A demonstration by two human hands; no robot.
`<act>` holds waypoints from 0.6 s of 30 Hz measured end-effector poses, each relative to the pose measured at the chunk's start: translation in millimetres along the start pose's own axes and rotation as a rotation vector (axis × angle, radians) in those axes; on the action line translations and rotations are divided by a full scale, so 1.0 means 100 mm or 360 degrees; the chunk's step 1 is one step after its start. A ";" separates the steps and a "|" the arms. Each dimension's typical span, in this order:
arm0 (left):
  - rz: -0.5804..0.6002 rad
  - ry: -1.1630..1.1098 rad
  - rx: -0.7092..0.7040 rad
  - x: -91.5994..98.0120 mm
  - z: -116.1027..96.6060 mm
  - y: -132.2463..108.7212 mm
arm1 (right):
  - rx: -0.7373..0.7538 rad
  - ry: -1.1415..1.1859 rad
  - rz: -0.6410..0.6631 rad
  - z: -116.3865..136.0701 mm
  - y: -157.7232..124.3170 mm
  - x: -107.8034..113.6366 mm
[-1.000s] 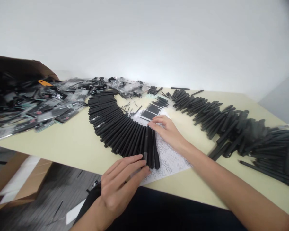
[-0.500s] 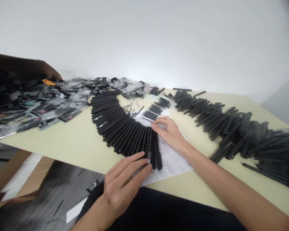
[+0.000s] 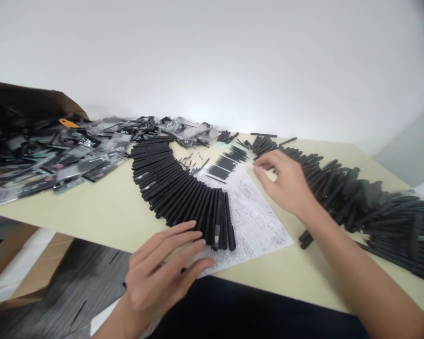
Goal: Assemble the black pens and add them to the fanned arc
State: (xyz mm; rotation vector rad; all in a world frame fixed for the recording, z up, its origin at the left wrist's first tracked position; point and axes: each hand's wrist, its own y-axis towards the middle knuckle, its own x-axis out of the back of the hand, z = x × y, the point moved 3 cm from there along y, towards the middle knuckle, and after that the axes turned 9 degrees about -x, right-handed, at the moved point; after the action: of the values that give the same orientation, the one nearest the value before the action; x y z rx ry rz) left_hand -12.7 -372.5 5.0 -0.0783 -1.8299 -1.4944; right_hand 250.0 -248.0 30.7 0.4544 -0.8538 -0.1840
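Observation:
A curved row of black pens (image 3: pixel 183 193) lies side by side across the table, reaching onto a sheet of scribbled paper (image 3: pixel 254 216). My left hand (image 3: pixel 166 263) is at the near ends of the row, fingers spread and holding nothing. Over the paper's right edge, my right hand (image 3: pixel 282 179) hovers with thumb and forefinger apart and nothing visible between them. Thin black refills (image 3: pixel 223 165) lie in a small stack beyond the paper's top. Close to my right hand, a long heap of black pens (image 3: pixel 353 193) runs along the right side.
Clear plastic packets (image 3: pixel 102 146) are piled at the left, in front of a dark open box (image 3: pixel 31 96). The pale yellow table (image 3: pixel 88 207) backs onto a white wall. A cardboard box (image 3: pixel 24 263) stands on the floor at lower left.
My right hand has left the pens' far ends and moved right, its thumb and finger parting. My left hand has drawn back left, off the pens' near ends.

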 end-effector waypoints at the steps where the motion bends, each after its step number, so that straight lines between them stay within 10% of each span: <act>1: -0.0019 -0.0008 0.0029 0.04 0.06 0.02 | -0.0045 -0.0211 0.0005 -0.10 0.03 0.12; 7: -0.0029 0.0064 0.0200 0.04 0.65 0.21 | -0.0867 -0.1201 0.0406 -0.87 0.00 0.61; 13: 0.0633 0.0019 -0.0146 -0.55 1.03 0.56 | -0.1206 -0.1384 0.0321 -1.01 -0.08 0.69; 18: 0.0746 0.0051 -0.0281 -0.96 1.20 0.82 | -0.1373 -0.1314 0.0207 -1.23 -0.06 0.67</act>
State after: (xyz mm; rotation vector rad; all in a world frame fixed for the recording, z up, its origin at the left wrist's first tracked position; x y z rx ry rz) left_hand 34.6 -205.2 12.6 -0.5288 -1.5153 -1.3035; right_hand 386.6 -237.4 3.7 -0.5361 -1.4877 -0.6106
